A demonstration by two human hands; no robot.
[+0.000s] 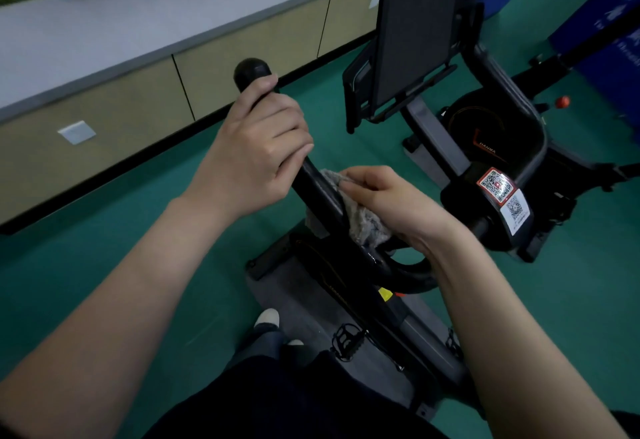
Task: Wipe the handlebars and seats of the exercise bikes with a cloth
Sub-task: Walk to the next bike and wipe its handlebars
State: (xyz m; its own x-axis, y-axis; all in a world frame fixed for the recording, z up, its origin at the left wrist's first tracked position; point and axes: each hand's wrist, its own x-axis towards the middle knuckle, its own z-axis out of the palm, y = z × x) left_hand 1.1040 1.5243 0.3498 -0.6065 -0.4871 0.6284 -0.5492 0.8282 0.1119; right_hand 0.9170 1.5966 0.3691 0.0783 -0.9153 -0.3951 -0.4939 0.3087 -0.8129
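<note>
A black handlebar (251,71) of the exercise bike rises toward the upper left, ending in a rounded tip. My left hand (254,148) is wrapped around it just below that tip. Lower on the same bar, my right hand (388,199) presses a grey fluffy cloth (363,222) against the tube. The cloth drapes over the bar where it curves down toward the bike's stem. The bike's seat is out of view.
The bike's dark tablet holder (415,30) stands at upper right above the flywheel housing (485,134) with QR stickers (502,193). A pedal (346,340) and my shoe (267,317) are below. A beige cabinet wall (104,134) runs along the left over green floor.
</note>
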